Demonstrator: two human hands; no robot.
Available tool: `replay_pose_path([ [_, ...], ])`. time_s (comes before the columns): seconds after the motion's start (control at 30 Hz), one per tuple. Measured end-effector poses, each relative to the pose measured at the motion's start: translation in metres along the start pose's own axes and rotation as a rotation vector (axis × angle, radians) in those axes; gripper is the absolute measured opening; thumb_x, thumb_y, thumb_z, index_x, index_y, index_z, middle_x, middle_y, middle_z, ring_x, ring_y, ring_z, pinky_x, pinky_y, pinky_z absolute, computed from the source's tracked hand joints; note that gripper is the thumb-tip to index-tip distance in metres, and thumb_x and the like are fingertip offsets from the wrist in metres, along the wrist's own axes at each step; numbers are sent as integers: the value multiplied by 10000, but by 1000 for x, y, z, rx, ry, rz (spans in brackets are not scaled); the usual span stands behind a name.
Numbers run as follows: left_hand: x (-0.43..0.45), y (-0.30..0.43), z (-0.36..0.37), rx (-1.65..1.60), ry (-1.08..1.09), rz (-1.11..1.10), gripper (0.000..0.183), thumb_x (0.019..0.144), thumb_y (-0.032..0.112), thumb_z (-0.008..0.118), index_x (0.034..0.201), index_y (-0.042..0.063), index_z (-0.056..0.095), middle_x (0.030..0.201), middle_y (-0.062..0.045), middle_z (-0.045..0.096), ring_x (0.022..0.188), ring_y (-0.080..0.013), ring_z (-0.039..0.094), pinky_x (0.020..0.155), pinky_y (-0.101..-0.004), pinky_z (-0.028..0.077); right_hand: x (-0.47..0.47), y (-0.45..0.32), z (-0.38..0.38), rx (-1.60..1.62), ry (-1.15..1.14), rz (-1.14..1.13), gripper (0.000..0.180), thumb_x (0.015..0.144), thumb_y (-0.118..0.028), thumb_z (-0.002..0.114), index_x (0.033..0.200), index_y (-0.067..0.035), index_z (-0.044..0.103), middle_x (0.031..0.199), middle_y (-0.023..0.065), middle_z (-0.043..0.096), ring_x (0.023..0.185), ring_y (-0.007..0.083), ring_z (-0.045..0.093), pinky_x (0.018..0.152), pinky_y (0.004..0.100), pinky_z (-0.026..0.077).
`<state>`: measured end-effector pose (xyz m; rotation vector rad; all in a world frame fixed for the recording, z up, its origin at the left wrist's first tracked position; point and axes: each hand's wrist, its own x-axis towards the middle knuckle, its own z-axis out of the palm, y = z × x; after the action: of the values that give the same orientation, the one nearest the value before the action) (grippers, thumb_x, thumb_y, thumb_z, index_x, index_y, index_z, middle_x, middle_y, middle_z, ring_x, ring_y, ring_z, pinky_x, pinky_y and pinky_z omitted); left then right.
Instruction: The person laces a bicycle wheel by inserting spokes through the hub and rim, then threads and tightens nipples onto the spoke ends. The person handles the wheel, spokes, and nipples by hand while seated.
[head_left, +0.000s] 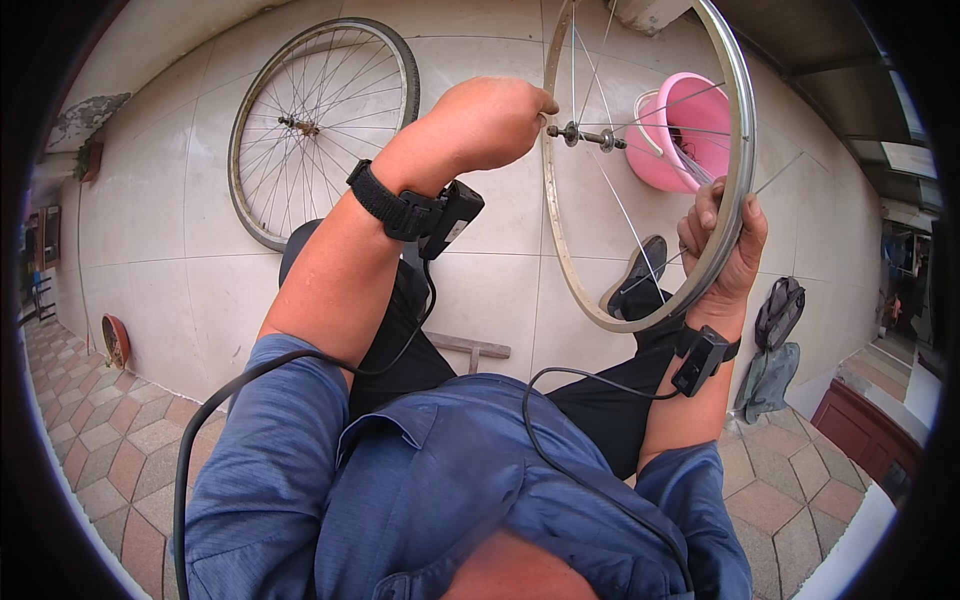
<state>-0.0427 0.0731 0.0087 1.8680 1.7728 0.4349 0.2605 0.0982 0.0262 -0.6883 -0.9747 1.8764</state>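
Note:
A bare bicycle rim (556, 217) stands tilted before me, with only several spokes (628, 215) running to its hub (596, 138). My right hand (721, 240) grips the rim's lower right side, thumb outside and fingers inside. Thin spoke ends (780, 172) stick out on both sides of that hand; whether they belong to one loose spoke is unclear. My left hand (491, 124) is curled beside the hub's left axle end, its index finger at the rim's left side. Whether its fingers pinch anything is hidden. Behind the rim, a pink bucket (646, 161) leans over, with thin spokes and dark bits inside.
A spoked wheel with a black tyre (412, 71) rests at the left. A T-shaped wooden piece (472, 346) lies between my legs. My shoe (645, 266) is below the rim. Dark grey cloth items (780, 311) lie right. Black cables (217, 405) run from both wrist devices.

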Motion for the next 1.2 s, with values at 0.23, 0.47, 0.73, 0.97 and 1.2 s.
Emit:
replay_pose_path([
  [0.23,0,-1,1,10,6,9,310,968,164,540,1210,66,706,1081,-189,724,1006,-391,669,901,-452,527,0,0,2,-1,23,-2,424,982,-430,616,1107,-25,598,754,30,561,494,55,355,460,213,295],
  [0.47,0,-3,2,6,11,8,311,965,164,537,1206,65,708,1083,-195,722,1006,-393,669,902,-453,527,-1,-1,4,-18,28,-4,421,979,-428,621,1107,-27,599,747,29,561,491,54,352,460,214,294],
  [0.73,0,-3,2,3,10,7,309,960,159,536,1196,65,712,1071,-194,724,997,-395,671,899,-455,529,0,-1,5,-31,46,-4,427,971,-445,625,1098,-39,599,730,21,554,492,57,343,458,216,283],
  [0.97,-1,5,3,-54,77,47,301,962,166,544,1194,70,710,1027,-193,727,951,-387,680,860,-441,539,-1,0,5,-34,65,1,420,966,-442,626,1100,-45,602,730,16,547,495,61,334,458,222,277],
  [1.2,-4,30,13,-235,201,181,270,969,172,589,1192,74,707,969,-183,732,899,-374,691,800,-402,548,-1,1,6,-38,46,-32,421,967,-448,622,1093,-46,608,724,18,544,496,64,331,456,226,270],
])
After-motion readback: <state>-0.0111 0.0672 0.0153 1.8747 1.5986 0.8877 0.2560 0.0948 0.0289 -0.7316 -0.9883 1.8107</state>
